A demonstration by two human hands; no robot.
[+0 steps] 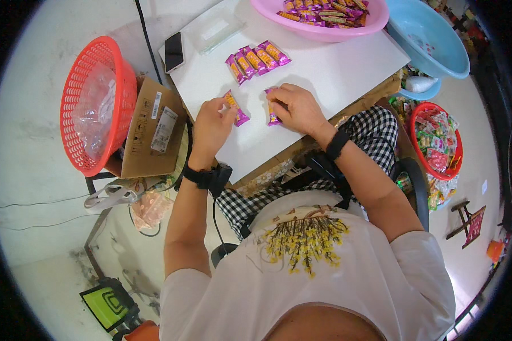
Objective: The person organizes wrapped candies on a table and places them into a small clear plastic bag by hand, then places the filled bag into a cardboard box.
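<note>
On the white tabletop (345,64), my left hand (213,121) is at the left side of a purple-and-yellow wrapped snack bar (240,116); whether its fingers grip the bar cannot be told. My right hand (296,108) has its thumb and fingers on another wrapped snack bar (273,117), partly hidden under them. Farther from me, several like bars (258,60) lie side by side in a slanted row. A pink basin (320,32) at the far edge holds many more of them.
A phone (173,52) and clear plastic bags (215,32) lie at the table's far left. Beside the table are a red plastic basket (126,81) with clear bags and a cardboard box (153,132). Blue basins (435,38) and a red basket of packets (460,149) stand to the right.
</note>
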